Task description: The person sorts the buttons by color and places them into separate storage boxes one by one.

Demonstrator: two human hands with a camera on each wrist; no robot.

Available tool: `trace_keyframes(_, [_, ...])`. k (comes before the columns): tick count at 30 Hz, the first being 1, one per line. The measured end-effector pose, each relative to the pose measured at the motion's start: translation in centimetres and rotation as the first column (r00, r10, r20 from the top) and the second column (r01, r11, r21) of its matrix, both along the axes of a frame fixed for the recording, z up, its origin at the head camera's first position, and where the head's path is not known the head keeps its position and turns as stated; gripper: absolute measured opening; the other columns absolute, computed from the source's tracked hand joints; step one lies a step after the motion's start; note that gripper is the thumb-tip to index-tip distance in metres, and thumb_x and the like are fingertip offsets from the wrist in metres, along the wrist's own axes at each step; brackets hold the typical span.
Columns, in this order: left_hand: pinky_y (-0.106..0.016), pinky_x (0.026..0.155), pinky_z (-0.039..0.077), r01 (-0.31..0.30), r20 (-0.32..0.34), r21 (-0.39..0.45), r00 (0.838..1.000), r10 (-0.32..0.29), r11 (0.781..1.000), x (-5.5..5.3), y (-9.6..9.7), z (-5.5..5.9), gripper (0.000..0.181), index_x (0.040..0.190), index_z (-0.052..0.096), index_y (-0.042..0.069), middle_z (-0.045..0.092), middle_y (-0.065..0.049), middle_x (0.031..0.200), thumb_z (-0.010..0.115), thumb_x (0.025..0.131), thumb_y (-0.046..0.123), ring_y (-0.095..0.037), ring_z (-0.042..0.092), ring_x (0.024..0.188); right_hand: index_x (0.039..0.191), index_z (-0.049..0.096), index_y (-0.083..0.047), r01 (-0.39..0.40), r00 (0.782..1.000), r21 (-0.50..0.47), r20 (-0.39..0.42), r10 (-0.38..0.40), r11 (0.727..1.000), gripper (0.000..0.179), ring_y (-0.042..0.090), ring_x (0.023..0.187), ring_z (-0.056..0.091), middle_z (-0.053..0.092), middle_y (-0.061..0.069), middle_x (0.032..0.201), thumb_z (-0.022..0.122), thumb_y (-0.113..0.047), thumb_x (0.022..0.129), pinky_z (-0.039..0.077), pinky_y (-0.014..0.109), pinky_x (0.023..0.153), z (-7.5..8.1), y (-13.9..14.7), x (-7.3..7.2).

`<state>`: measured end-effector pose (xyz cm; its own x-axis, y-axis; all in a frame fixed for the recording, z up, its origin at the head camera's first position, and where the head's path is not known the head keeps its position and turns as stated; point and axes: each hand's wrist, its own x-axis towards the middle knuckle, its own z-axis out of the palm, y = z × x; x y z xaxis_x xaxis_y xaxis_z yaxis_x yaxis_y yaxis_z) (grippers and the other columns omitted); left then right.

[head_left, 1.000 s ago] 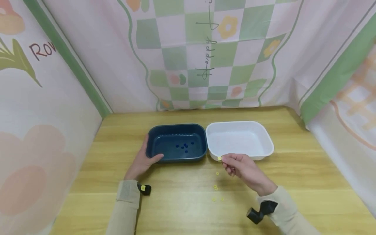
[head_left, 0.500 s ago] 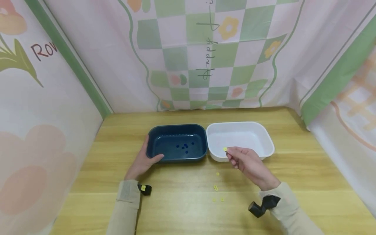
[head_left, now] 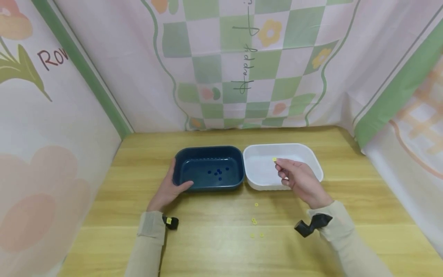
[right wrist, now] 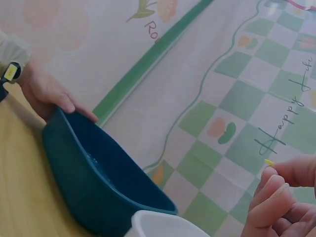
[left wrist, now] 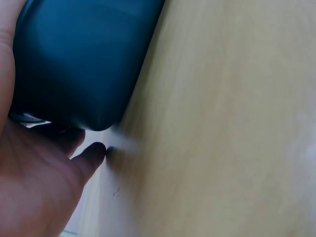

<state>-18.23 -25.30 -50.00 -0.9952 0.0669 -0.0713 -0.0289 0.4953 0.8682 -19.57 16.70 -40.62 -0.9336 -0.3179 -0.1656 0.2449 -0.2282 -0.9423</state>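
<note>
My left hand (head_left: 167, 191) grips the near left corner of a dark blue tray (head_left: 194, 169), thumb over the front rim and fingers along its outer side. Small dark blue discs (head_left: 220, 179) lie scattered on that tray's bottom. Between thumb and forefinger, my right hand (head_left: 302, 181) pinches a small yellow ring-like piece (head_left: 274, 159), held over the white tray (head_left: 256, 180). In the right wrist view, just a thin yellow edge of the piece (right wrist: 269, 162) shows at the fingertips. The left wrist view has the blue tray's outer wall (left wrist: 84, 64) close to the left fingers.
Several more yellow ring-like pieces (head_left: 254, 222) lie on the wooden table (head_left: 207, 246) in front of the trays. The two trays stand side by side, rims nearly meeting. Patterned curtains (head_left: 238, 69) hang behind the table and along both sides.
My right hand has moved forward and slightly right with the yellow piece, from the white tray's front rim to over its inside. My left hand has stayed on the blue tray.
</note>
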Motion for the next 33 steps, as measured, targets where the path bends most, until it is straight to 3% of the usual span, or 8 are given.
trace_keyframes(6, [-0.054,0.117,0.011,0.004,-0.008,-0.021,1.000,-0.004,1.000,-0.2,0.1,0.0,0.109,0.155,-0.007,0.033,-0.004,0.006,0.162,0.071,0.082,0.054,-0.027,0.004,0.148,0.091,0.070,-0.011,0.031,0.999,0.006,0.019,-0.031,0.999,0.017,0.004,0.065,0.048,0.059,-0.005,0.082,0.059,-0.020,0.099,0.037,0.015,0.048,-0.3,0.5,-1.2])
trace_keyframes(17, [-0.057,0.117,0.010,0.008,-0.008,-0.018,1.000,-0.008,1.000,-0.2,0.1,0.2,0.107,0.157,-0.006,0.027,-0.005,0.005,0.162,0.072,0.086,0.045,-0.029,0.003,0.148,0.095,0.067,-0.009,0.141,0.987,-0.025,0.083,-0.138,0.990,0.012,0.005,0.064,0.048,0.057,-0.004,0.082,0.059,-0.018,0.099,0.037,0.015,0.046,-0.9,1.6,-2.6])
trace_keyframes(33, [-0.056,0.117,0.011,0.009,-0.006,-0.001,1.000,-0.009,1.000,0.0,-0.1,0.0,0.108,0.156,-0.007,0.030,-0.006,0.007,0.161,0.071,0.085,0.050,-0.027,0.002,0.148,0.099,0.063,-0.010,0.181,0.971,0.008,0.154,-0.180,0.983,0.011,0.006,0.064,0.049,0.056,-0.005,0.081,0.061,-0.021,0.097,0.039,0.016,0.047,-1.7,1.9,-3.7])
